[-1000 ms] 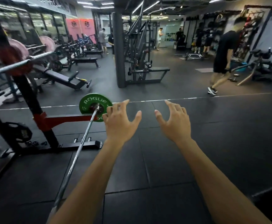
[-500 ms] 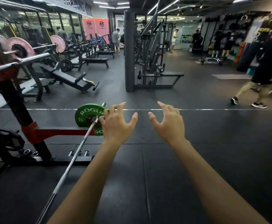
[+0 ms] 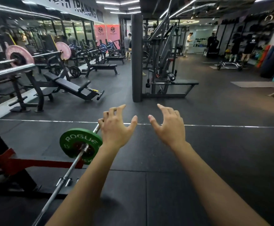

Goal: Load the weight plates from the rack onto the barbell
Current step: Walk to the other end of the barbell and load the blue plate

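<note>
While both hands hang spread and empty above the floor, the barbell (image 3: 77,162) lies down and to the left, its long axis running from the lower left up toward the left hand (image 3: 116,128). That hand is nearer; its fingers are loosely bent just beside the bar's far sleeve end, though contact cannot be told. The right hand (image 3: 167,126) is well apart. One green plate (image 3: 80,145) already sits on the sleeve. Black rubber floor (image 3: 173,185) lies below; benches and machines stand beyond.
</note>
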Demonstrator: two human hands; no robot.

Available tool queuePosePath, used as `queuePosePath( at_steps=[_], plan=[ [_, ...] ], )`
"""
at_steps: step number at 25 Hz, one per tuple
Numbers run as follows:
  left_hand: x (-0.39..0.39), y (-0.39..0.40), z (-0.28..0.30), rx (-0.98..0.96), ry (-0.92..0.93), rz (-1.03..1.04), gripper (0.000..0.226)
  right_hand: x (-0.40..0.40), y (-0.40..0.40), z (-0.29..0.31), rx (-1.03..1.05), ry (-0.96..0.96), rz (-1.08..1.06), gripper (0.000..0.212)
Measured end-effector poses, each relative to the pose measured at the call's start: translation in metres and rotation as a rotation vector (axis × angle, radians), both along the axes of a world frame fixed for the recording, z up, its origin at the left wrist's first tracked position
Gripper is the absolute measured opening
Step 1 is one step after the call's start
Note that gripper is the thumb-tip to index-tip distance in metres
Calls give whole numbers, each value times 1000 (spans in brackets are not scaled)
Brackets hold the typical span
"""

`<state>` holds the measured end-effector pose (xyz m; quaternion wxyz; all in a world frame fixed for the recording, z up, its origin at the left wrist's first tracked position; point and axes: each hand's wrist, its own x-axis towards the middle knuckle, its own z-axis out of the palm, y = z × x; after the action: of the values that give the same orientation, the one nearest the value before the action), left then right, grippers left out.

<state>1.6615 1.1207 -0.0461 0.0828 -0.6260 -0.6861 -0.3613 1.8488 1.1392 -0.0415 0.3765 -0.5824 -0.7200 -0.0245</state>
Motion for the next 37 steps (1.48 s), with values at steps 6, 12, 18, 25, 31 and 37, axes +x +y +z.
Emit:
queuePosePath(
  at_steps=[6,12,18,25,31,37],
  plan=[
    [14,172,15,-11,-5,111,71,9,195,18,-10,3,119,62],
    [-23,314,5,19,-29,238,72,-30,352,11,-8,40,228,60],
    [-74,487,-2,15,-33,244,74,-96,531,6,0,-27,260,62],
    [-140,679,9,36,-48,288,74,-158,727,19,27,12,271,61],
    [-205,820,-10,5,-26,387,72,-230,882,1,5,50,382,58],
    [-293,944,4,-3,-28,599,70,-342,1042,14,-5,86,615,57]
  ],
)
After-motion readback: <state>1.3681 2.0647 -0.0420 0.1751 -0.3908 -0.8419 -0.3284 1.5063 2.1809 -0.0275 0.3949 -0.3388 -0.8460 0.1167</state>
